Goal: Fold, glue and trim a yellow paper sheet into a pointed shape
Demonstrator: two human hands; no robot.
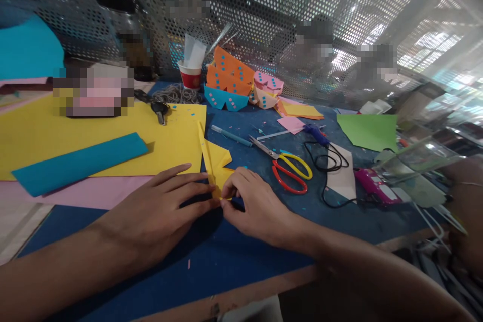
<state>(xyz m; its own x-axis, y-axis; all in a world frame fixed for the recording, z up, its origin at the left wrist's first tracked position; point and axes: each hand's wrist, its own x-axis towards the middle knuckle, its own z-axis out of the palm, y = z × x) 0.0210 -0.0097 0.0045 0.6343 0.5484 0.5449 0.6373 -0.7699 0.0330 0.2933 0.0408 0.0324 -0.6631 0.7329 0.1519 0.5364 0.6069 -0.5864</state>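
A folded piece of yellow paper (pixel 216 158) with a notched edge lies on the blue tabletop in front of me. My left hand (pixel 162 206) is flat with its fingers stretched out, and the fingertips touch the folded strip on the paper's left side. At the near end of that strip, my right hand (pixel 260 206) pinches the paper between thumb and fingers. Just right of it rest scissors (pixel 292 171) with one yellow and one red handle, blades pointing away to the left. A capped blue pen (pixel 232 136) lies beyond the paper.
Left are a large yellow sheet (pixel 177 136), a folded blue strip (pixel 83 163) and keys (pixel 161 110). Paper pieces with dots (pixel 230 78) stand behind, beside a red-white cup (pixel 189 75). Right lie a blue glue gun (pixel 317 133) with black cord, a pink device (pixel 377 186) and green paper (pixel 370 131).
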